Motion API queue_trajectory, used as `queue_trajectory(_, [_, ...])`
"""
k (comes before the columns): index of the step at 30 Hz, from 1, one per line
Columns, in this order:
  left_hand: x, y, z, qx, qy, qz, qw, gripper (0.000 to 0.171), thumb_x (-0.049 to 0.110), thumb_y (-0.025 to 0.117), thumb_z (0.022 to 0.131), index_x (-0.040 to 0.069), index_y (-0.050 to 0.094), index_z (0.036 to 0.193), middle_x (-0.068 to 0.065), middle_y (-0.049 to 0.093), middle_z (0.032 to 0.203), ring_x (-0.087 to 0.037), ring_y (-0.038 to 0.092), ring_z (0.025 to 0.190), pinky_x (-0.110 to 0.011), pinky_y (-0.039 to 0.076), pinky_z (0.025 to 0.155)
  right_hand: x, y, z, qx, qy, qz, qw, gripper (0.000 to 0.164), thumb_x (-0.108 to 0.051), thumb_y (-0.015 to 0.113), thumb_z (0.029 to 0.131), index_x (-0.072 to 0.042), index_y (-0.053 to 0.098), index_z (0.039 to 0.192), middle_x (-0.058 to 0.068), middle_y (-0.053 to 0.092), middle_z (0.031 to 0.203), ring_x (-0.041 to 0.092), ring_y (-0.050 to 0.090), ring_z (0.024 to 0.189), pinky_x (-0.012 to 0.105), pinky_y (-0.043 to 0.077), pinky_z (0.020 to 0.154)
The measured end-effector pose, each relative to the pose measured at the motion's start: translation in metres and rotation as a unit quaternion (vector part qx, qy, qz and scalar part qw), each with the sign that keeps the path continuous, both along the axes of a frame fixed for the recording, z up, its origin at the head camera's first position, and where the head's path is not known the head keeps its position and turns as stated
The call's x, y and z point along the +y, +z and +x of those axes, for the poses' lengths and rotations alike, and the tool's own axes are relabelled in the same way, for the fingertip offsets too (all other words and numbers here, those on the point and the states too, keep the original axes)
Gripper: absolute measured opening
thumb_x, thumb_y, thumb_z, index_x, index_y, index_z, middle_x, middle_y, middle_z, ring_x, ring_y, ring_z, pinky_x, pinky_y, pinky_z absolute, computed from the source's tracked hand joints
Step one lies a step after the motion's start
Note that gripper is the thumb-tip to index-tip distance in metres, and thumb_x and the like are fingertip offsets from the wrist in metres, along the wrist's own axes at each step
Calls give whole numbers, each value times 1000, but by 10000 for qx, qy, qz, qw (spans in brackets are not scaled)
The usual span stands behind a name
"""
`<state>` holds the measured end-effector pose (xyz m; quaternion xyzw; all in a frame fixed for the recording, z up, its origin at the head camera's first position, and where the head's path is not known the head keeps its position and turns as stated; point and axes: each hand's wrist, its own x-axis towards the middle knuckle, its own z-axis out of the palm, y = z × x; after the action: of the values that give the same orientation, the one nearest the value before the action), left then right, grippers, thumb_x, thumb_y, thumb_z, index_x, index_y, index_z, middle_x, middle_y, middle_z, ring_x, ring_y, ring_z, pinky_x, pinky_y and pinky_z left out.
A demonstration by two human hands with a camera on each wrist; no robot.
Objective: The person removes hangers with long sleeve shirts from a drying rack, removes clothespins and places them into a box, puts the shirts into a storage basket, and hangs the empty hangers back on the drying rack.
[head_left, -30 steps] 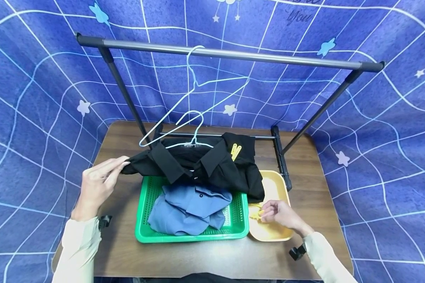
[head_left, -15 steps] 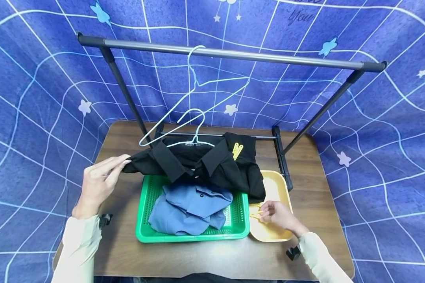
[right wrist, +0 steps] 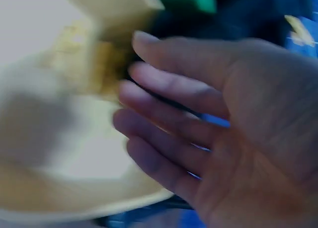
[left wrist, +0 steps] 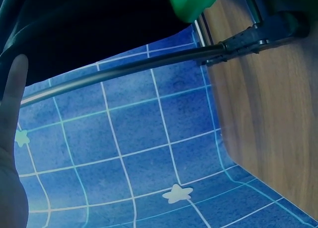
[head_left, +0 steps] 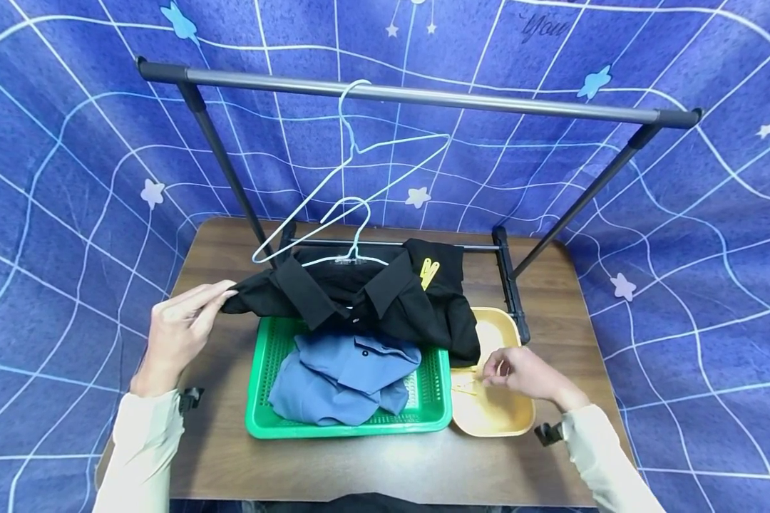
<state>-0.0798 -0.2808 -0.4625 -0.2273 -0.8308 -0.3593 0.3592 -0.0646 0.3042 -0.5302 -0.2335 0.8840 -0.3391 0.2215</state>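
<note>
My left hand (head_left: 178, 335) pinches the shoulder end of a black collared shirt (head_left: 445, 324), pulling it out to the left. A pale blue hanger (head_left: 363, 231) sits inside the shirt's neck, its hook upward. Two yellow clothespins (head_left: 429, 273) are on the shirt's right shoulder. My right hand (head_left: 529, 374) is over the yellow tray (head_left: 497, 420), its fingers loosely bent; the right wrist view shows nothing between them. Several yellow clothespins (head_left: 464, 387) lie at the tray's left side, just left of my fingertips.
Under the black shirt stands a green basket (head_left: 346, 432) with a blue shirt (head_left: 340, 388) inside. A garment rack's bar (head_left: 462, 101) spans the back, and another hanger (head_left: 352, 142) hangs from it. The rack's foot (head_left: 510, 285) lies behind the tray.
My right hand has drawn away from the clothespins in the tray, up and to the right, and its fingers have loosened. The left hand and black shirt have stayed put.
</note>
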Motion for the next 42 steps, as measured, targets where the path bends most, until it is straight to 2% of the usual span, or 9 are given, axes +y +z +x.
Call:
queue_trajectory(3, [0, -1, 0, -9, 13, -24, 10000, 26, -13, 80, 82, -1, 83, 105, -17, 77, 87, -3, 54, 72, -6, 35, 73, 2, 28, -14, -73, 203, -88, 9997, 9, -3, 79, 94, -10, 77, 90, -5, 73, 83, 10, 64, 73, 23, 53, 65])
queue_trajectory(6, [0, -1, 0, -28, 23, -38, 10000, 26, -12, 81, 82, -1, 83, 106, -19, 76, 85, -3, 53, 72, -6, 34, 73, 1, 49, -28, 68, 175, -86, 9998, 9, -6, 77, 97, -13, 77, 91, -8, 72, 84, 9, 63, 73, 23, 52, 66])
queue_trajectory(14, [2, 1, 1, -45, -43, 2, 10000, 26, -13, 81, 82, -2, 83, 105, -18, 75, 83, -1, 52, 73, -7, 34, 72, -18, 81, -65, 868, -216, -182, 9958, 4, -13, 77, 101, -9, 77, 102, -4, 73, 89, 13, 67, 79, 27, 56, 72])
queue_trajectory(18, [1, 0, 1, -30, -88, -4, 10000, 22, -11, 79, 86, -2, 83, 105, -16, 76, 84, -1, 53, 74, -7, 34, 74, -34, 86, -82, 1080, -400, -388, 9926, 14, -14, 77, 101, -7, 76, 113, 0, 75, 97, 16, 68, 87, 29, 57, 79])
queue_trajectory(22, [-1, -1, 1, -70, -136, -13, 9999, 20, -9, 78, 88, -2, 83, 105, -15, 76, 85, 0, 54, 77, -7, 36, 76, -51, 87, -96, 1048, -393, -737, 9910, 28, -16, 78, 101, -4, 73, 126, 6, 75, 108, 20, 69, 95, 39, 59, 87])
queue_trajectory(26, [-2, -2, 1, -113, -203, 6, 9997, 21, -12, 77, 87, -2, 83, 105, -18, 76, 85, 0, 56, 79, -7, 37, 76, -64, 85, -108, 969, -152, -986, 9903, 37, -16, 80, 99, -3, 71, 133, 10, 73, 117, 25, 69, 104, 50, 57, 96])
queue_trajectory(30, [-1, -1, 2, -135, -243, 24, 9996, 20, -13, 76, 89, -3, 82, 105, -21, 74, 83, 0, 57, 79, -7, 38, 76, -73, 82, -119, 858, 118, -948, 9917, 43, -19, 82, 97, -7, 70, 137, 8, 72, 122, 25, 68, 110, 50, 57, 96])
queue_trajectory(36, [-1, 0, 2, -146, -199, 25, 9997, 22, -14, 76, 87, -3, 83, 104, -18, 74, 80, -1, 55, 76, -7, 36, 75, -81, 82, -137, 302, 622, -1023, 9923, 42, -17, 77, 101, -4, 67, 140, 8, 73, 125, 29, 69, 113, 51, 56, 97])
queue_trajectory(42, [-2, -3, 1, -187, -166, -30, 9997, 26, -15, 78, 84, -1, 83, 105, -15, 74, 80, 1, 54, 77, -7, 36, 75, -83, 83, -150, -144, 922, -1156, 9889, 27, -14, 77, 102, -7, 74, 128, 4, 77, 110, 23, 73, 97, 41, 59, 97])
